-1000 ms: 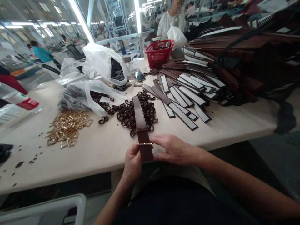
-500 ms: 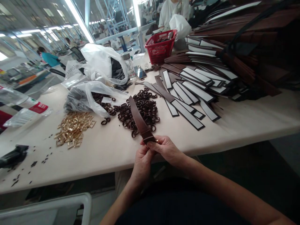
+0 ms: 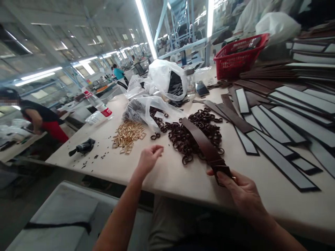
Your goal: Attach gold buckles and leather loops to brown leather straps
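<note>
Head view: a brown strap [image 3: 202, 143] lies slanted across the pile of dark loops [image 3: 193, 134], its near end pinched in the right hand [image 3: 242, 193]
Strap end: folded over, a glint of gold metal just under the thumb; 0.5 s ago both hands pinched this end together
Right hand: clenched on the strap end, alone now, near the table [image 3: 183, 174] edge
Left hand: [image 3: 149, 158] let go of the strap, now loosely curled with nothing in it, hovering over bare tabletop between the gold buckles [image 3: 128, 134] and the loops
Meaning: the 2-handed work at the strap end has stopped; the freed hand is out among the small parts
Around: a clear bag [image 3: 148, 108] spilling more loops, white-faced strips [image 3: 277, 129] fanned at right, a red basket [image 3: 239, 55] behind
</note>
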The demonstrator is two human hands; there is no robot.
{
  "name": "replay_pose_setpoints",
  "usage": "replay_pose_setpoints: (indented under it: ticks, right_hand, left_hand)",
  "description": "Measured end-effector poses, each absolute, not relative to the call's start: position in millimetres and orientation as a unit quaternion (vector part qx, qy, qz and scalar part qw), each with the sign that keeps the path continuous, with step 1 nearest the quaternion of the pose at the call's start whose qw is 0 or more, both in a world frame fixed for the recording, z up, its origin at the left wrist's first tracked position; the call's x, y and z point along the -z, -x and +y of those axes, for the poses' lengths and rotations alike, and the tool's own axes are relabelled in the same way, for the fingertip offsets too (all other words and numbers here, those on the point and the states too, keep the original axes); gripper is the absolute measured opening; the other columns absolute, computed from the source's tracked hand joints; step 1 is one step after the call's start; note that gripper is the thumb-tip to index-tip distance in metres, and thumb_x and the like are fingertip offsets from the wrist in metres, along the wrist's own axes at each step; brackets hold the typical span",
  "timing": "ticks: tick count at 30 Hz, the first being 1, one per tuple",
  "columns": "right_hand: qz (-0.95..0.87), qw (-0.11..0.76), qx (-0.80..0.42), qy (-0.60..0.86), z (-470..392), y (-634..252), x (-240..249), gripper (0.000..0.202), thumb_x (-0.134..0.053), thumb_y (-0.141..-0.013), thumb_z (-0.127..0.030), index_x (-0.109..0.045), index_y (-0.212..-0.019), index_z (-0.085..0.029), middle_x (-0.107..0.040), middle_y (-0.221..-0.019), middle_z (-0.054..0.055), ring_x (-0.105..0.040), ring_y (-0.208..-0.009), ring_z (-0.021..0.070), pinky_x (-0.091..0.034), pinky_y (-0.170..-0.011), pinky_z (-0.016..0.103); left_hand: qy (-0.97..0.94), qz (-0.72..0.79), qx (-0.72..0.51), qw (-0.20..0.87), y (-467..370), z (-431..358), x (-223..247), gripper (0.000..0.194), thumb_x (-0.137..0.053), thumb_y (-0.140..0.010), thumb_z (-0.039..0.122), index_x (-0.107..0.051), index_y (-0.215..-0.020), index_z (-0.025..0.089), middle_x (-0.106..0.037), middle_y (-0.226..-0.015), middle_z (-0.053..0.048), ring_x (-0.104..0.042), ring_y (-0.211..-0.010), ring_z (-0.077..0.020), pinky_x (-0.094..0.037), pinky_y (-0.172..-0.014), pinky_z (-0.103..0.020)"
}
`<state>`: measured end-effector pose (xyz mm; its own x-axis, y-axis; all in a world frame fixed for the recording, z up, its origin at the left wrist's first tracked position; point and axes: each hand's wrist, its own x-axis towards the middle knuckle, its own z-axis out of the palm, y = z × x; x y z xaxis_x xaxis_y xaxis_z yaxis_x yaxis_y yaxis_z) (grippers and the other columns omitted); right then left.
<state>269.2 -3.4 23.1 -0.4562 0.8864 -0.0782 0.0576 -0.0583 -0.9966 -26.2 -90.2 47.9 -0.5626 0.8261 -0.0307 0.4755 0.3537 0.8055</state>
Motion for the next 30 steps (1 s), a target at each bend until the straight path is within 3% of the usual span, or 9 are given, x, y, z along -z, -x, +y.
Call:
replay_pose_setpoints:
  ticks: [1,3,7,13,18,21,26,30]
  right_hand:
    - [-0.601,0.339,-0.608,0.393,-4,-269,-23,0.046,-0.07,-0.077,-0.065,-0.079,-0.088,-0.021,-0.076,-0.088,0.008,-0.067,-0.082,0.0213,-0.054,-0.071,0.027]
    - [-0.602,0.342,-0.611,0.383,-4,-269,-24,0.044,-0.069,-0.08,-0.062,-0.078,-0.088,-0.02,-0.076,-0.086,0.008,-0.068,-0.081,0.0213,-0.055,-0.073,0.027]
    - [-0.589,0.35,-0.635,0.357,-9,-267,-26,0.041,-0.068,-0.084,-0.058,-0.075,-0.091,-0.018,-0.074,-0.082,0.008,-0.069,-0.075,0.0197,-0.057,-0.072,0.028]
    - [-0.584,0.35,-0.653,0.331,-17,-265,-26,0.038,-0.062,-0.092,-0.053,-0.068,-0.094,-0.016,-0.07,-0.078,0.005,-0.067,-0.064,0.0157,-0.055,-0.064,0.026]
    - [-0.629,0.325,-0.641,0.297,-16,-264,-25,0.041,-0.055,-0.095,-0.054,-0.063,-0.091,-0.015,-0.067,-0.072,0.004,-0.066,-0.059,0.0149,-0.052,-0.058,0.025]
    - [-0.643,0.316,-0.634,0.291,-15,-263,-27,0.043,-0.051,-0.096,-0.056,-0.06,-0.089,-0.015,-0.066,-0.071,0.004,-0.063,-0.054,0.0128,-0.049,-0.053,0.024]
    - [-0.65,0.296,-0.636,0.293,-15,-262,-31,0.043,-0.046,-0.097,-0.056,-0.056,-0.087,-0.016,-0.066,-0.07,0.002,-0.056,-0.044,0.0093,-0.042,-0.043,0.021]
    - [-0.666,0.289,-0.627,0.284,-19,-263,-36,0.041,-0.047,-0.097,-0.055,-0.057,-0.092,-0.016,-0.065,-0.069,0.001,-0.057,-0.044,0.0095,-0.042,-0.042,0.02]
  left_hand:
    - [-0.415,0.832,-0.345,0.129,50,-83,-46,0.022,-0.064,-0.085,0.034,-0.075,-0.096,0.019,-0.073,-0.086,-0.005,-0.066,-0.073,-0.0171,-0.051,-0.074,-0.029]
    - [-0.403,0.859,-0.313,0.054,88,-67,-41,0.022,-0.07,-0.081,0.031,-0.077,-0.097,0.019,-0.072,-0.095,-0.007,-0.064,-0.077,-0.0187,-0.05,-0.081,-0.033]
    - [-0.395,0.866,-0.303,0.038,115,-40,-24,0.023,-0.08,-0.07,0.032,-0.08,-0.09,0.021,-0.069,-0.088,-0.008,-0.062,-0.085,-0.024,-0.048,-0.086,-0.038]
    - [-0.403,0.837,-0.369,0.037,95,-34,-13,0.01,-0.069,-0.076,0.026,-0.075,-0.073,0.019,-0.068,-0.079,-0.007,-0.063,-0.086,-0.0235,-0.047,-0.088,-0.037]
    - [-0.414,0.781,-0.449,0.133,42,-56,-25,0.021,-0.063,-0.08,0.036,-0.067,-0.088,0.017,-0.068,-0.074,-0.003,-0.063,-0.066,-0.0173,-0.051,-0.066,-0.03]
    - [-0.414,0.697,-0.523,0.263,-3,-76,-39,0.03,-0.073,-0.074,0.037,-0.062,-0.095,0.018,-0.069,-0.078,-0.001,-0.063,-0.063,-0.0138,-0.051,-0.059,-0.025]
    - [-0.419,0.573,-0.56,0.427,-62,-97,-59,0.021,-0.076,-0.079,0.032,-0.065,-0.089,0.017,-0.072,-0.079,-0.003,-0.064,-0.064,-0.0118,-0.052,-0.061,-0.022]
    - [-0.489,0.582,-0.522,0.386,-87,-94,-69,0.018,-0.065,-0.09,0.032,-0.071,-0.1,0.018,-0.073,-0.083,-0.004,-0.065,-0.074,-0.0136,-0.054,-0.07,-0.025]
